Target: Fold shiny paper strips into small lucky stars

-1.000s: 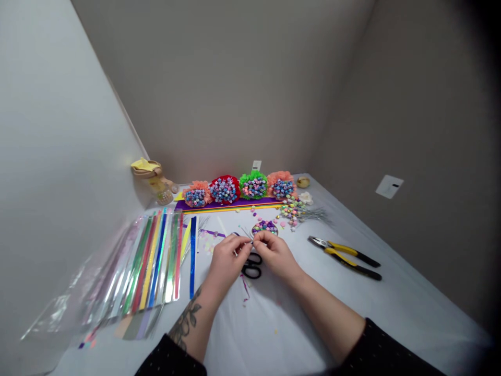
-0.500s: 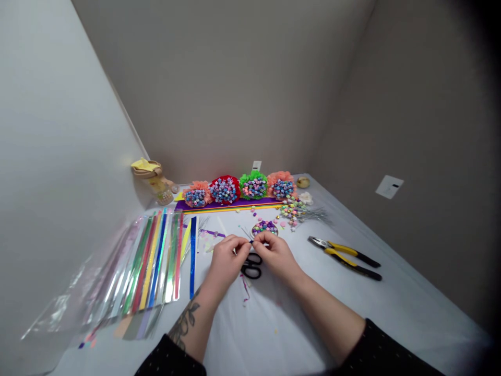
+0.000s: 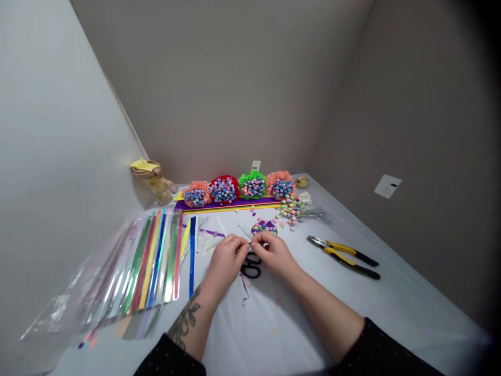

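My left hand and my right hand meet above the middle of the table, thumbs and forefingers pinched together. Between the fingertips shows a tiny dark blue piece, mostly covered; its shape is too small to tell. Below the hands lie black-handled scissors, blades hidden. Just beyond the right hand stands a small round dish of purple and mixed-colour paper stars. A curled purple strip scrap rests nearer to me.
Pliers lie to the right. On the left are coloured strips in clear plastic and a blue glitter strip. Star-filled tissue flowers line the back, with loose stars and thin wires at back right.
Both hands keep their pinch at nearly the same place; the fingertips have shifted slightly, and less of the dark blue piece shows. The view has moved a little.
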The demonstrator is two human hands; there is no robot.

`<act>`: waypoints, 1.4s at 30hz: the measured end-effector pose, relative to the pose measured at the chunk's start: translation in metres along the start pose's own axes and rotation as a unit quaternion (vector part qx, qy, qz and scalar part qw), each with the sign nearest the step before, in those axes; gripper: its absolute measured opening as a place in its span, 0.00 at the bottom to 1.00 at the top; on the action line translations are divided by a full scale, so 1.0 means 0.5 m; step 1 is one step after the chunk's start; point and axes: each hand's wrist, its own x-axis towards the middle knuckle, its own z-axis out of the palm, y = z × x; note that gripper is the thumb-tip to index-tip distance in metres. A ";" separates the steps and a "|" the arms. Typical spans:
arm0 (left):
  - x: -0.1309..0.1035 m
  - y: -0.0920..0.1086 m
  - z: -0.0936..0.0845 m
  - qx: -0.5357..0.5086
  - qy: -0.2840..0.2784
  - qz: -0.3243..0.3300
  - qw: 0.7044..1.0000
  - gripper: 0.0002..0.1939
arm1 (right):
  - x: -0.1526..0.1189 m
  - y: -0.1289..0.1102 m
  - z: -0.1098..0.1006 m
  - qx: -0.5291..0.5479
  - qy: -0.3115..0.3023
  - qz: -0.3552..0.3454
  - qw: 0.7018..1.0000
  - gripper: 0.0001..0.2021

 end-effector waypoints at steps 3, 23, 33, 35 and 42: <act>-0.001 0.001 0.003 0.008 -0.002 0.008 1.000 0.08 | 0.000 0.004 0.003 -0.024 -0.002 -0.010 1.000 0.05; -0.003 0.001 0.022 -0.134 0.056 -0.065 0.987 0.19 | 0.007 -0.011 0.003 0.374 -0.028 0.167 0.912 0.11; 0.008 0.019 0.018 -0.304 -0.004 -0.175 0.936 0.11 | 0.001 -0.012 0.003 0.211 -0.027 0.129 0.969 0.08; 0.008 0.015 0.017 -0.298 -0.012 -0.170 0.939 0.12 | 0.002 -0.012 0.001 0.191 -0.022 0.117 0.974 0.08; 0.002 0.024 0.010 -0.255 -0.027 -0.161 0.953 0.10 | 0.001 -0.021 -0.003 0.179 -0.016 0.112 0.977 0.07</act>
